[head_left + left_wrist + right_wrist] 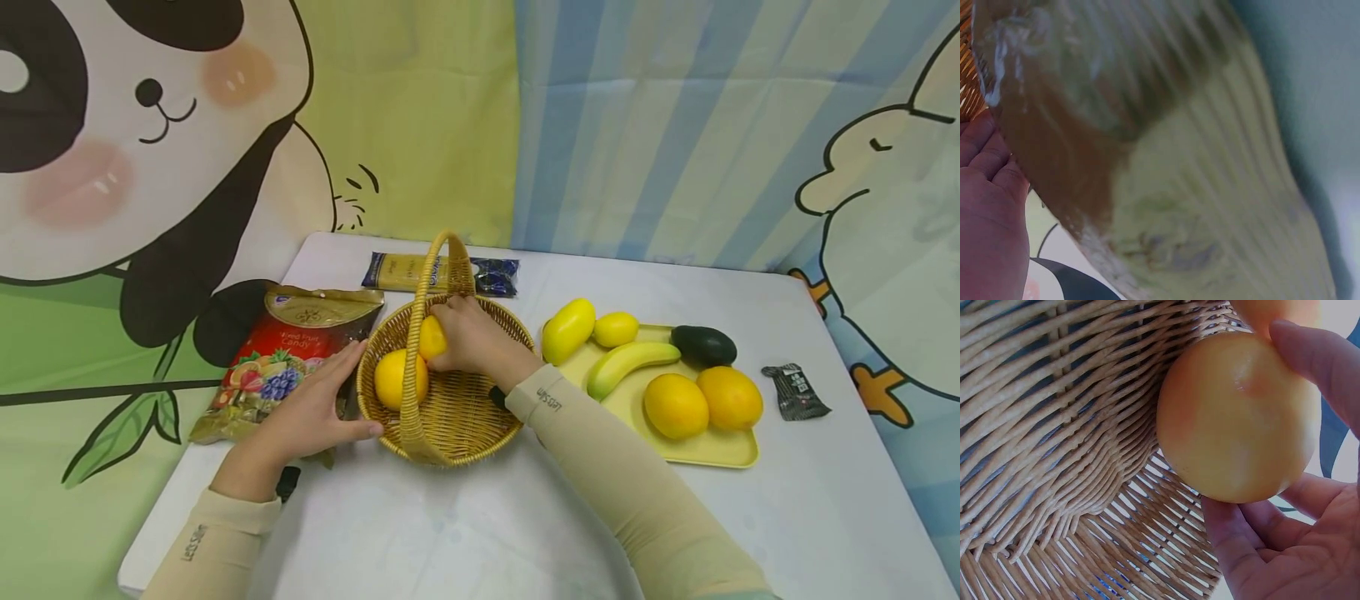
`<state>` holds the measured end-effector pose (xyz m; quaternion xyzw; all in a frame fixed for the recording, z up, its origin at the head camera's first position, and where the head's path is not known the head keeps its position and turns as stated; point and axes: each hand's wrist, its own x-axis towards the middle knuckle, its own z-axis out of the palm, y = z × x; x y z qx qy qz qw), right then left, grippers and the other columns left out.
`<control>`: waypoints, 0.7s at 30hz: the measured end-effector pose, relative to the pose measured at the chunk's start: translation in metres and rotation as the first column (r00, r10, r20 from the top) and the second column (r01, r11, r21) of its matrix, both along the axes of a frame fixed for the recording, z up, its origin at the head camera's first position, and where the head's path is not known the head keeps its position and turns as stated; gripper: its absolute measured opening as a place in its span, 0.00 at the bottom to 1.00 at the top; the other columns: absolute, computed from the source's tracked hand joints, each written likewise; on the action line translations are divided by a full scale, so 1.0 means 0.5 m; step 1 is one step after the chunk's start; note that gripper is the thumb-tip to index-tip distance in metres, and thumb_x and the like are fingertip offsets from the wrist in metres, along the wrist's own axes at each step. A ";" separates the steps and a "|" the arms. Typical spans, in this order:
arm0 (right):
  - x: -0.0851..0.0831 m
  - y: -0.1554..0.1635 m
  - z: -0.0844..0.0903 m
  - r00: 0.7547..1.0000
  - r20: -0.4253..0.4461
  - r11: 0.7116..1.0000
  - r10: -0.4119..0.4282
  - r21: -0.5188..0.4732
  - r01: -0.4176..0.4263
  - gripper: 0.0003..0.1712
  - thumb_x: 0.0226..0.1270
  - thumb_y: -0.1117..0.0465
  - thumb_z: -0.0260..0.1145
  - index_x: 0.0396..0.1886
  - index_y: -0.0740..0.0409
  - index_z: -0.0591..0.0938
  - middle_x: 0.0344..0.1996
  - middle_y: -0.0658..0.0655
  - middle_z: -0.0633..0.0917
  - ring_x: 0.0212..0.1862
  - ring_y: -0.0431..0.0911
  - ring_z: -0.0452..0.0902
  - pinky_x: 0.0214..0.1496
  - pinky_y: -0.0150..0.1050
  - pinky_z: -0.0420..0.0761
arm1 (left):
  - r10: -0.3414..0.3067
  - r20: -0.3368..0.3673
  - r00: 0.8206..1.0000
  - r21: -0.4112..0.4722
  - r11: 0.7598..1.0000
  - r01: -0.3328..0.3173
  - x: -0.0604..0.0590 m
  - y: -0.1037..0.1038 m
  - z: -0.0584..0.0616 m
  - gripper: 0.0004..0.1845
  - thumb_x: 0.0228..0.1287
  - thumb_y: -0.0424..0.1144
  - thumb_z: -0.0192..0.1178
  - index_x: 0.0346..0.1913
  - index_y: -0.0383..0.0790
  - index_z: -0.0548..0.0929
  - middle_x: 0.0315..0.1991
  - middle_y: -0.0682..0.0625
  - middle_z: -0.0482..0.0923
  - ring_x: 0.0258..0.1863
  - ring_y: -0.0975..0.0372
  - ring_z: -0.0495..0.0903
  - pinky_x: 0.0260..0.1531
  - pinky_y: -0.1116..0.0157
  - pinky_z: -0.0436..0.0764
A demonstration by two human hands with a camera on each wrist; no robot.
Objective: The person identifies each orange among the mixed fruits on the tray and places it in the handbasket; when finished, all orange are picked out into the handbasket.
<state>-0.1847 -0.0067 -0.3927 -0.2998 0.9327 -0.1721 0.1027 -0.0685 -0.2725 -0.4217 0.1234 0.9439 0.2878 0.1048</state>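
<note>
Right sleeve [652,517]: stretched just beside the tray [720,456]; the banana [630,367] could be nudged if the forearm is swung sideways.
Left fingers [341,367]: kept nearly straight, thumb spread wide, placed at the basket's outer side; nothing is gripped, and how firmly the weave is pressed cannot be told.
Basket [465,425]: set upright on the desk [412,533]; it could be tipped or dragged if its arched handle [411,367] is caught by the right wrist.
Loose orange [390,382]: lodged inside the basket, partly covered by the handle; it could be rolled if the fruit beside it is shoved.
Held orange [1235,425]: also kept within the basket wall; its smooth, round skin could be lost from the grip if the thumb's pressure is eased.
Right fingers [1229,534]: curled beneath the held orange, thumb set opposite, parted to the fruit's width.
Candy bag [300,333]: laid at the basket's left; it could be crumpled if the basket is pushed that way.
Pasta pack [405,271]: placed behind the basket, partly hidden by it.
</note>
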 end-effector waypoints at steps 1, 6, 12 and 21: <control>0.000 -0.001 0.000 1.000 -0.001 1.000 0.000 0.003 0.000 0.53 0.56 0.42 0.81 0.76 0.59 0.71 0.69 0.64 0.76 0.71 0.57 0.70 0.81 0.49 0.68 | -0.001 -0.001 1.000 0.001 1.000 0.001 0.000 0.000 0.000 0.69 0.50 0.69 0.76 0.87 0.55 0.44 0.86 0.39 0.48 0.83 0.37 0.51 0.73 0.26 0.57; 0.001 -0.001 0.002 1.000 -0.009 1.000 0.001 0.027 -0.001 0.55 0.56 0.39 0.81 0.77 0.59 0.71 0.70 0.63 0.76 0.72 0.56 0.70 0.83 0.48 0.66 | -0.003 -0.009 1.000 0.004 1.000 0.003 0.000 -0.002 -0.003 0.68 0.51 0.69 0.76 0.87 0.56 0.43 0.86 0.39 0.48 0.83 0.37 0.51 0.73 0.26 0.58; 0.005 0.004 0.006 1.000 -0.004 0.999 -0.007 0.038 0.007 0.57 0.55 0.38 0.82 0.78 0.58 0.70 0.71 0.64 0.75 0.73 0.57 0.70 0.81 0.48 0.69 | -0.002 -0.010 1.000 0.013 1.000 0.002 -0.001 -0.003 -0.004 0.68 0.51 0.68 0.76 0.87 0.55 0.44 0.86 0.39 0.48 0.83 0.37 0.51 0.73 0.26 0.58; 0.008 0.012 0.010 0.999 0.028 0.999 -0.022 0.030 0.021 0.58 0.53 0.40 0.84 0.78 0.59 0.69 0.72 0.66 0.74 0.73 0.58 0.70 0.81 0.49 0.69 | 0.000 -0.009 1.000 0.018 1.000 0.000 0.000 -0.002 -0.005 0.68 0.50 0.68 0.76 0.87 0.54 0.44 0.86 0.40 0.48 0.83 0.38 0.51 0.73 0.26 0.58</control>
